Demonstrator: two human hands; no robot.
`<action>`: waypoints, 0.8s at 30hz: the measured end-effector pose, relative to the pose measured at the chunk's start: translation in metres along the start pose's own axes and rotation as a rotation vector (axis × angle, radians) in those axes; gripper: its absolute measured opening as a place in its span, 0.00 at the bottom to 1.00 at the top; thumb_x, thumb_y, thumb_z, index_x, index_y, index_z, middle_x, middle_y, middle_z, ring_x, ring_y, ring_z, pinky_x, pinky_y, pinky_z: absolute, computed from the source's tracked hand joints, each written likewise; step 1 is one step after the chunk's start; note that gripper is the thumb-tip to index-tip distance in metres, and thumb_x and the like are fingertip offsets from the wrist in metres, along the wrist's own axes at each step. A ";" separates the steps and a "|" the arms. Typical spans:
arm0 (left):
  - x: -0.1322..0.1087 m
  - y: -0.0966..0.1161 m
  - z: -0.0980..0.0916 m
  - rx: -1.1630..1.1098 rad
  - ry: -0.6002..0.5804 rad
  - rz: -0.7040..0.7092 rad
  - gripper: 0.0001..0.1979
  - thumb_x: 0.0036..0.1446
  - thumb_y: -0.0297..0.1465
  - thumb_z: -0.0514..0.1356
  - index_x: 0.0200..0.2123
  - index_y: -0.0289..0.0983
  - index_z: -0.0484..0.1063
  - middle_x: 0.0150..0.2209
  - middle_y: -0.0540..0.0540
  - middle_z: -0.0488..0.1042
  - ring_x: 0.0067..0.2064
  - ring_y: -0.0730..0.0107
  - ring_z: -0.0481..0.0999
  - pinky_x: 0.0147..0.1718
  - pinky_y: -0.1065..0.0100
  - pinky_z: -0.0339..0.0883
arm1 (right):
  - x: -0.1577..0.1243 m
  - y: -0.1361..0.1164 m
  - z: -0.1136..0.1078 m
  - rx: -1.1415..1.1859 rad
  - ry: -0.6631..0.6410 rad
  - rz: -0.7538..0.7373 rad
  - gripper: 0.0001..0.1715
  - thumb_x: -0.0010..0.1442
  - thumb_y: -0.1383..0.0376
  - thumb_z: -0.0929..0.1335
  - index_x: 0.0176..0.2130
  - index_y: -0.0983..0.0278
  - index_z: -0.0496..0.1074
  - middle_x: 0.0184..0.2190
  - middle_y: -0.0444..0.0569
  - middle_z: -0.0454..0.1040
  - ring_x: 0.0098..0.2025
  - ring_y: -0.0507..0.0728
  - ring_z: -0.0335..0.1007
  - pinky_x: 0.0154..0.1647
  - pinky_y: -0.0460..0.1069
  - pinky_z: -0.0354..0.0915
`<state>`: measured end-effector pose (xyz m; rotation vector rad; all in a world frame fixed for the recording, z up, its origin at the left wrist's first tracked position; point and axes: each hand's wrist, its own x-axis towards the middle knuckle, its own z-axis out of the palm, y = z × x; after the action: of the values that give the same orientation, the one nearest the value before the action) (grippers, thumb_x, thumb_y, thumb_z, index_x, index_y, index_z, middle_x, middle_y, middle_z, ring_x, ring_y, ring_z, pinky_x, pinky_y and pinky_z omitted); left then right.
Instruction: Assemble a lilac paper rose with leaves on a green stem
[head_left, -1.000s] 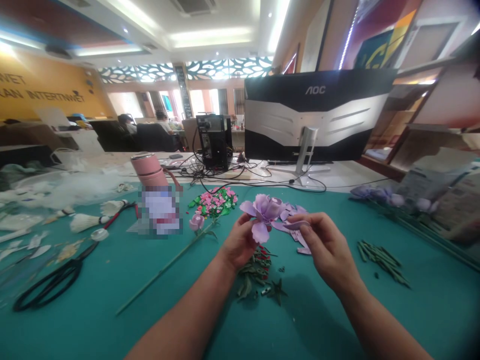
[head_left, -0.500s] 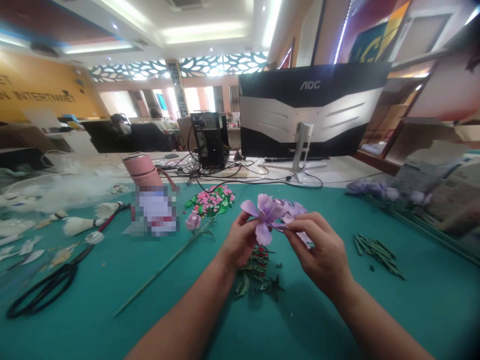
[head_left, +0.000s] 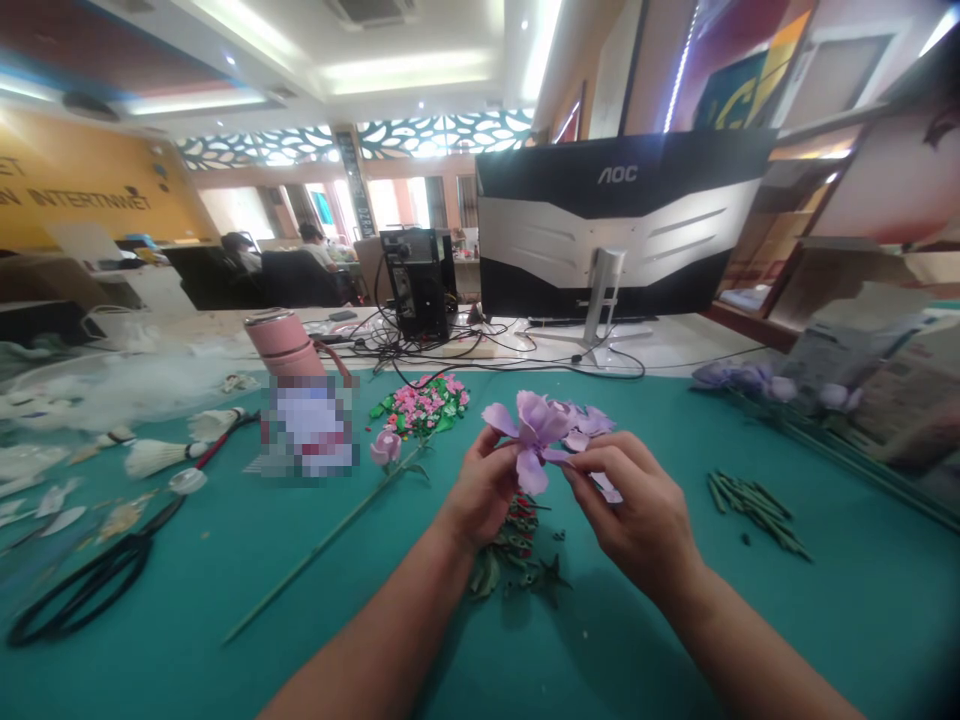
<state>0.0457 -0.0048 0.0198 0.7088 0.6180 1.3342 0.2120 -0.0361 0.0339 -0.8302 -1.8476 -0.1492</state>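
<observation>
A purple artificial flower [head_left: 537,430] with spread petals is held up between my hands above the green mat [head_left: 360,640]. My left hand [head_left: 484,490] is closed around its base; the part inside the fingers is hidden. With thumb and forefinger, my right hand [head_left: 634,500] pinches one petal on the flower's right side. Behind the flower lie loose purple petals [head_left: 589,420]. Below my hands is a small heap of green leaves and sepals [head_left: 517,560] with bits of red. To the left, a pink rosebud [head_left: 385,447] on a long green stem rests on the mat.
Black scissors [head_left: 97,575], shuttlecocks [head_left: 161,458] and a pink flask [head_left: 285,345] stand or lie at left. Small pink flowers [head_left: 427,402] are piled behind. Green stem pieces [head_left: 757,510] lie at right, near purple flowers [head_left: 780,388]. A monitor [head_left: 622,230] stands at the back.
Both hands stay on the flower, which has turned or tilted very slightly. The right hand's pinch has shifted a little to the left; the view has moved slightly.
</observation>
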 end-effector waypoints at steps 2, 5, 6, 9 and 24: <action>0.000 -0.001 0.001 -0.012 0.012 0.000 0.24 0.41 0.28 0.73 0.43 0.35 0.71 0.31 0.48 0.78 0.30 0.73 0.75 0.30 0.73 0.65 | 0.000 0.000 0.001 -0.007 0.008 -0.019 0.06 0.60 0.73 0.69 0.38 0.64 0.71 0.34 0.50 0.71 0.39 0.56 0.69 0.39 0.51 0.67; 0.000 -0.003 0.000 -0.029 0.032 0.003 0.24 0.41 0.28 0.73 0.43 0.36 0.72 0.30 0.49 0.78 0.29 0.75 0.74 0.29 0.74 0.65 | -0.001 0.000 0.002 -0.017 0.017 -0.045 0.06 0.60 0.74 0.69 0.38 0.64 0.71 0.34 0.50 0.71 0.38 0.56 0.69 0.37 0.51 0.66; 0.000 -0.004 0.000 -0.033 0.038 0.004 0.24 0.40 0.28 0.73 0.43 0.36 0.72 0.30 0.50 0.78 0.29 0.75 0.74 0.29 0.74 0.65 | -0.001 0.000 0.002 -0.020 0.019 -0.050 0.07 0.60 0.74 0.69 0.37 0.64 0.71 0.33 0.50 0.71 0.38 0.56 0.69 0.37 0.51 0.66; -0.001 -0.005 0.001 -0.034 0.048 0.007 0.24 0.41 0.28 0.73 0.43 0.36 0.72 0.30 0.50 0.78 0.29 0.76 0.73 0.29 0.74 0.65 | -0.001 -0.001 0.002 -0.024 0.024 -0.059 0.07 0.60 0.75 0.70 0.37 0.64 0.71 0.31 0.49 0.71 0.36 0.55 0.69 0.34 0.50 0.65; -0.005 -0.003 0.007 -0.043 0.071 0.029 0.23 0.39 0.28 0.74 0.41 0.36 0.72 0.32 0.50 0.79 0.30 0.75 0.75 0.31 0.74 0.66 | -0.001 -0.001 0.002 -0.033 0.019 -0.046 0.06 0.60 0.75 0.69 0.36 0.64 0.71 0.29 0.48 0.69 0.33 0.54 0.67 0.33 0.49 0.64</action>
<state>0.0523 -0.0104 0.0224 0.6398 0.6365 1.4005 0.2105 -0.0365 0.0324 -0.8068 -1.8513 -0.2162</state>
